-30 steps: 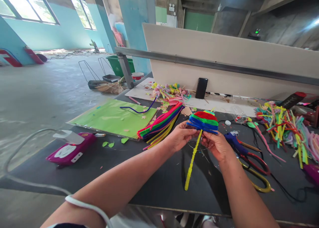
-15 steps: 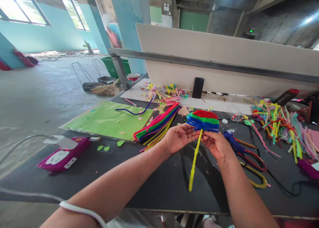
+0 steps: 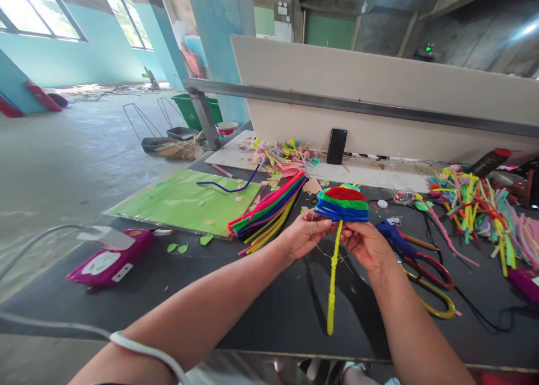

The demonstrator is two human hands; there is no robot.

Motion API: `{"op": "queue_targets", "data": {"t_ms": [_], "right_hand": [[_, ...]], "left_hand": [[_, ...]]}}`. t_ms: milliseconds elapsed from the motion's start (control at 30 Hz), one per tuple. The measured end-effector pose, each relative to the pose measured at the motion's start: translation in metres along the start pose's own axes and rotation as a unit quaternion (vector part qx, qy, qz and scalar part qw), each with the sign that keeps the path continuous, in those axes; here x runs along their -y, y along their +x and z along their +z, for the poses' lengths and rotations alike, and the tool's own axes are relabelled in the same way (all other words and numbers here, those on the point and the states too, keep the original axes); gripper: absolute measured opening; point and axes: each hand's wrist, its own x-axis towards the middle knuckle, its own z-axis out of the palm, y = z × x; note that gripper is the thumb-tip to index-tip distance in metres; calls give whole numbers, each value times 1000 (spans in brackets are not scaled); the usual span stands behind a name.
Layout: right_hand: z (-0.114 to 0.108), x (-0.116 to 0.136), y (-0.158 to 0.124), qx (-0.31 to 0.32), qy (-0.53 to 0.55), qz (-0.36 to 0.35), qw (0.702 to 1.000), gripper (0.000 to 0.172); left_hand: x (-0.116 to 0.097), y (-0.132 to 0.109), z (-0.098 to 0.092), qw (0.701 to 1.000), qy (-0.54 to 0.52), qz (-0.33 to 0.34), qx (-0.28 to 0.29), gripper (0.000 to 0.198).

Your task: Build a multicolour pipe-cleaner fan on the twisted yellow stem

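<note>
Between my two hands is a pipe-cleaner umbrella (image 3: 342, 204), its layered top banded red, green and blue. A twisted yellow stem (image 3: 332, 284) hangs down from it towards me. My left hand (image 3: 309, 233) pinches the blue lower edge on the left side, thumb on top. On the right side, my right hand (image 3: 364, 242) grips the same edge with bent fingers. A thin clear thread or wire loops below the left fingers. Beside my right hand lie scissors (image 3: 435, 275) with red and yellow handles and a blue glue gun (image 3: 396, 239).
A bundle of coloured pipe cleaners (image 3: 269, 214) lies left of my hands, beside a green sheet pack (image 3: 181, 200). A purple power strip (image 3: 112, 259) with a cable sits at left. A phone (image 3: 337, 146) leans at the back; a heap of pipe-cleaner pieces (image 3: 463, 205) is at right.
The yellow stem's lower end has swung slightly right and towards me. My left thumb has come over the umbrella's edge, where the fingers were spread out before.
</note>
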Motion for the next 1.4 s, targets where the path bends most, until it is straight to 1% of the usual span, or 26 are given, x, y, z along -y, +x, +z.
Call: {"op": "queue_targets", "data": {"t_ms": [233, 367, 500, 600, 700, 800, 900, 933, 967, 1000, 1033, 1067, 1100, 1133, 1167, 1233, 1267, 1300, 1333, 1400], "right_hand": [[1, -1, 0, -7, -1, 14, 1000, 12], [0, -1, 0, -11, 6, 27, 1000, 11], [0, -2, 0, -5, 14, 33, 999, 11], [0, -2, 0, 5, 11, 35, 999, 11], [0, -1, 0, 10, 10, 35, 999, 11], [2, 0, -1, 11, 5, 29, 1000, 14], [2, 2, -1, -7, -15, 17, 1000, 20], [2, 1, -1, -26, -28, -5, 999, 21], [2, 1, 0, -57, -50, -48, 996, 22], [2, -1, 0, -97, -84, -112, 985, 22], [2, -2, 1, -137, -129, -186, 964, 21], [2, -4, 1, -169, -183, -255, 934, 20], [3, -6, 0, -186, -240, -304, 903, 18], [3, -8, -1, -185, -298, -326, 878, 17], [5, -10, -2, -171, -354, -325, 860, 18], [8, -13, -4, -134, -438, -294, 839, 22], [9, -14, -5, -120, -457, -278, 836, 23], [11, -15, -6, -108, -456, -266, 842, 25], [12, -15, -6, -95, -433, -254, 859, 26], [15, -15, -5, -64, -338, -223, 912, 28]], "left_hand": [[7, 5, -8, 1000, 24, 0, -6, 16], [8, 4, -6, 999, 33, -11, -14, 20], [6, 2, 0, 998, 51, 15, -26, 21], [6, 1, 1, 997, 66, 35, -32, 20], [8, 2, -2, 996, 63, 40, -38, 21], [10, 4, -8, 997, 42, 42, -46, 21], [10, 7, -12, 995, 30, 51, -74, 21], [9, 7, -12, 994, 31, 56, -89, 22], [8, 8, -12, 992, 36, 62, -105, 22], [7, 8, -12, 989, 45, 68, -121, 23], [6, 8, -12, 986, 57, 75, -134, 23], [6, 9, -11, 983, 71, 85, -144, 23], [5, 8, -10, 980, 87, 97, -149, 24], [5, 8, -9, 977, 104, 110, -153, 24], [5, 7, -8, 972, 124, 124, -155, 24], [5, 5, -5, 960, 183, 146, -155, 23], [5, 4, -3, 950, 224, 156, -154, 23], [5, 2, -2, 936, 270, 167, -151, 23], [4, 0, 0, 918, 321, 182, -148, 22], [2, -3, 2, 866, 424, 231, -130, 18]]}}
